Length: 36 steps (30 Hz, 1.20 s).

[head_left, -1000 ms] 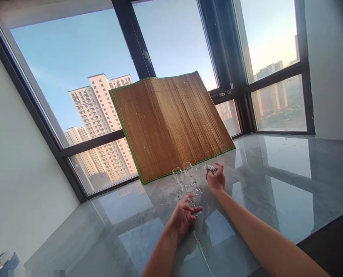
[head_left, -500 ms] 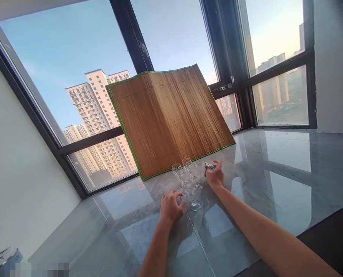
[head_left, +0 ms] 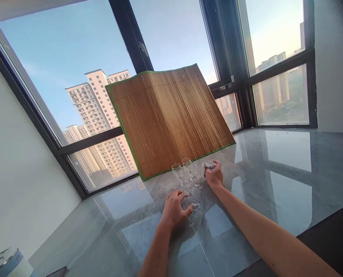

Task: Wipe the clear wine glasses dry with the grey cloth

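Several clear stemmed glasses stand close together on the grey marble-look surface (head_left: 142,231). My left hand (head_left: 174,209) is at the near side of the group, its thumb and fingers apart beside the stem and foot of the front glass (head_left: 195,205). Whether the fingertips touch that stem cannot be made out. To the right of the glasses, my right hand (head_left: 215,177) grips a small crumpled cloth (head_left: 207,167), white with dark parts. The glasses look upright, and they overlap one another in this view.
Behind the glasses a brown bamboo mat (head_left: 174,119) with green edging leans against the dark window frame (head_left: 237,104). At the lower left are a blue-and-white container (head_left: 11,263) and part of a dark flat object (head_left: 57,272). The surface's dark front edge (head_left: 327,231) runs along the right.
My left hand has moved right and slightly forward, to the front glass's stem. My right hand with the cloth has barely shifted. The glasses stay in place.
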{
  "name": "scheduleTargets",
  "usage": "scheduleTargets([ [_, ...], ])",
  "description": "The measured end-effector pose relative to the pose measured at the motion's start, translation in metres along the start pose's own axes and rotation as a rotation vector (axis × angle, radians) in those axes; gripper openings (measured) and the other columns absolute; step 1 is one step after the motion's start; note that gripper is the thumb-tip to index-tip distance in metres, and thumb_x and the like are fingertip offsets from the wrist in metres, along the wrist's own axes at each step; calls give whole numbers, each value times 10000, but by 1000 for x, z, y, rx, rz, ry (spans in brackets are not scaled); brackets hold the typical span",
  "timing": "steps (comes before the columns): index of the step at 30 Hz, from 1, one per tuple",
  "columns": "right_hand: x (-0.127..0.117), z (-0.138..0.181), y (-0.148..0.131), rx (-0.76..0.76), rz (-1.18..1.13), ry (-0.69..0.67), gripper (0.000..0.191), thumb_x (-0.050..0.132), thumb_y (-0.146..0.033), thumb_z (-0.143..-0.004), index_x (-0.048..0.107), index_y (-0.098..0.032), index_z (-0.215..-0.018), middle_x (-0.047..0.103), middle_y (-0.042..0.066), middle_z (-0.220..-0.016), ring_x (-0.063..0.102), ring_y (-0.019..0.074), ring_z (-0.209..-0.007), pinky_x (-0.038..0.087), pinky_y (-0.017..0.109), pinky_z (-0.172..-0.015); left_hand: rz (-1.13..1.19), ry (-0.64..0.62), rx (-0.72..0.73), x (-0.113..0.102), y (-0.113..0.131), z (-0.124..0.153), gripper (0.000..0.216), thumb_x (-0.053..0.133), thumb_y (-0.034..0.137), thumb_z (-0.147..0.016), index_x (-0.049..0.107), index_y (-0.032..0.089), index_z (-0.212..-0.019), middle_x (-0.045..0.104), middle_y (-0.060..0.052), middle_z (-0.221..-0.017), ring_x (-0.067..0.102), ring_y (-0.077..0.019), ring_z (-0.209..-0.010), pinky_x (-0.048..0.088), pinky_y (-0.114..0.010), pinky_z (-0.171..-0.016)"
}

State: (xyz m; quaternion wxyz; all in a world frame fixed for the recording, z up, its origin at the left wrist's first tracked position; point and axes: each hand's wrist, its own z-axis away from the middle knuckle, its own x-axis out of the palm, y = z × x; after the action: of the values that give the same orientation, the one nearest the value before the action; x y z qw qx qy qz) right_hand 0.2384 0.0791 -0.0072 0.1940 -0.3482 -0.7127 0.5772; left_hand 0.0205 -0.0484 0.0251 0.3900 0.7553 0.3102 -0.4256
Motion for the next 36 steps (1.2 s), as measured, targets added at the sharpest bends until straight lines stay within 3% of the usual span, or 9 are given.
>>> scheduleTargets([
  [4, 0, 1, -2, 15, 5, -4, 522, 531, -264, -759, 462, -181, -1270, 664, 109, -1021, 626, 243, -826, 408, 313, -737, -72, -33, 12, 4, 3, -1, 523, 601, 535, -782, 616, 272, -1234, 527, -78, -1299, 460, -288, -1210, 327, -427, -1077],
  [10, 2, 1, -1, 9, 14, -6, 514, 534, -264, -762, 465, -177, -1264, 666, 112, -1023, 631, 244, -848, 412, 307, -749, -133, -35, -1, 10, 6, -6, 673, 533, 651, -787, 510, 305, -1364, 436, -85, -1423, 340, -307, -1348, 45, -528, -1173],
  [20, 4, 2, -3, 40, 20, -28, 499, 528, -244, -772, 465, -187, -1264, 667, 111, -1023, 637, 253, -851, 414, 313, -741, -140, -113, -14, 12, -2, -14, 671, 469, 648, -825, 476, 290, -1392, 370, -84, -1489, 301, -293, -1383, 127, -485, -1171],
  [27, 3, 2, -4, 35, 4, -36, 493, 517, -228, -768, 471, -183, -1257, 675, 111, -983, 639, 255, -846, 426, 312, -727, -130, -237, 18, 18, -5, -26, 736, 436, 686, -820, 403, 291, -1441, 373, -82, -1495, 257, -308, -1407, 36, -517, -1175],
  [36, 4, 3, -4, 37, -5, -41, 497, 508, -223, -763, 472, -179, -1256, 676, 123, -1015, 644, 264, -882, 437, 325, -757, -117, -233, 12, 20, -8, -33, 689, 410, 675, -843, 398, 328, -1437, 362, -60, -1510, 223, -329, -1419, -59, -601, -1141],
])
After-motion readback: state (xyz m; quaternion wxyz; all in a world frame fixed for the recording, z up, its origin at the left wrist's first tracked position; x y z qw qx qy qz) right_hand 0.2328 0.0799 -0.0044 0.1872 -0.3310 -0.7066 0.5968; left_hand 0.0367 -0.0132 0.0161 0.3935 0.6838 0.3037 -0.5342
